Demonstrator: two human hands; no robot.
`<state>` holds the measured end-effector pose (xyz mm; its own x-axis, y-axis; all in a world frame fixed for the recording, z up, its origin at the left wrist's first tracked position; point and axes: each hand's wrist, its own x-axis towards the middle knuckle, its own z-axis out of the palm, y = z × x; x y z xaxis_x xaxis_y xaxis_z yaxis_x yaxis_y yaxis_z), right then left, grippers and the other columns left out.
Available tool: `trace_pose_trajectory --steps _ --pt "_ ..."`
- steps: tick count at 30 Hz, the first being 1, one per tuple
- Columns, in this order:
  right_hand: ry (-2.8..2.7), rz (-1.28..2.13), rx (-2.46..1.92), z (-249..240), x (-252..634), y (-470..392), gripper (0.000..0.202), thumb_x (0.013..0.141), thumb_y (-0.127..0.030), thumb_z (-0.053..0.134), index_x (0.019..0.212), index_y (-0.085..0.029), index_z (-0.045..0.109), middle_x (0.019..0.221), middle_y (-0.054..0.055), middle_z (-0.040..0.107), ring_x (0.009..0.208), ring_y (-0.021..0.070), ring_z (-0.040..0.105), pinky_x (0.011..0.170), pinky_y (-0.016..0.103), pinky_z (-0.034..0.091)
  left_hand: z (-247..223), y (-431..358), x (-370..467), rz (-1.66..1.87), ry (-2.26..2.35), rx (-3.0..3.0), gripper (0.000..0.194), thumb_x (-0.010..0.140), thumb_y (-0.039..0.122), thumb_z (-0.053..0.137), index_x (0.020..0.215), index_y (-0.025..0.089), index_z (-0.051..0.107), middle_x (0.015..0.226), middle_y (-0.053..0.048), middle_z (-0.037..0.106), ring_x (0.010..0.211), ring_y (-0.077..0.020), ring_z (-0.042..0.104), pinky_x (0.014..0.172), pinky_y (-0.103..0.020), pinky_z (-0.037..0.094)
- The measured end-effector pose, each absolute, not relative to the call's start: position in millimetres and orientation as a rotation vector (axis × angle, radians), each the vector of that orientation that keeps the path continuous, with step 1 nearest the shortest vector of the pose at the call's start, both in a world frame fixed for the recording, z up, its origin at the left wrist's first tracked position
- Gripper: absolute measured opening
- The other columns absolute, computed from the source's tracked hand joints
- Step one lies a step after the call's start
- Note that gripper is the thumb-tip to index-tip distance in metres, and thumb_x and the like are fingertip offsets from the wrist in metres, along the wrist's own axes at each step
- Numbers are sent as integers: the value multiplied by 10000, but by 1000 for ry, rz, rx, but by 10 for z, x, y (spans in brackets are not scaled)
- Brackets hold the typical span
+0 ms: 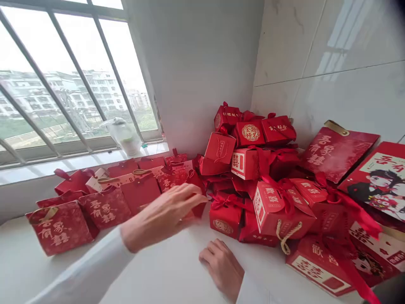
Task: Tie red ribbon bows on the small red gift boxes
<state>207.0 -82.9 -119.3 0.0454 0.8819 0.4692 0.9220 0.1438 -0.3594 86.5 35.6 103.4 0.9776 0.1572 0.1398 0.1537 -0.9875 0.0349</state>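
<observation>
My left hand (169,211) reaches across from the left, slightly blurred, with its fingers stretched out and a little bent. It is in front of a red gift bag (200,207) at the right end of a row; whether it touches the bag I cannot tell. No held thing shows in it. My right hand (221,266) rests on the white surface (177,270) with its fingers curled in, and nothing shows in them. Close above it stands a red gift box (225,219) with a ribbon. At the far left is a red bag with gold characters (58,230).
Red ribboned boxes (249,133) are heaped against the wall in the corner. A box with rope handles (283,209) and larger printed bags (340,150) crowd the right. On the sill of the barred window stands a plastic-covered cup (128,137).
</observation>
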Motion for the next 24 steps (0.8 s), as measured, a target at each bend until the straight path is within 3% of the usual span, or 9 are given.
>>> trace_pose_trajectory --steps 4,9,15,21,24 --pt "-1710 -160 -1820 -1358 1999 -729 248 711 7 592 727 -230 522 714 -31 553 715 164 523 588 268 339 546 351 1630 87 128 2953 783 729 414 711 1380 257 306 1325 -113 431 1179 -260 455 958 -386 444" --pt "-1636 -190 -1869 -1588 1924 -670 254 710 21 513 661 -209 416 635 -17 498 617 160 486 540 266 306 153 526 1822 83 159 2858 1063 580 529 770 1428 219 208 1384 -167 334 1267 -331 343 1008 -487 381" --pt "-1700 -523 -1664 -1570 1971 -678 278 551 26 444 679 -209 367 588 -23 438 548 163 423 543 289 260 64 559 1878 3 100 2914 1099 559 514 773 1437 168 211 1319 -179 388 1196 -330 362 944 -465 432" --pt "-1753 -426 -1670 -1470 2004 -733 289 562 42 430 690 -217 424 599 -22 478 572 173 482 546 293 317 78 417 1824 4 153 3055 1007 629 458 717 1436 153 197 1186 -161 492 1048 -304 428 851 -490 454" --pt "-1843 -243 -1751 -1343 2017 -801 369 562 65 422 766 -232 501 741 -8 584 707 193 565 609 294 403 187 241 1627 93 285 3072 1024 615 356 732 1443 145 167 1143 -131 519 1027 -287 416 867 -472 437"
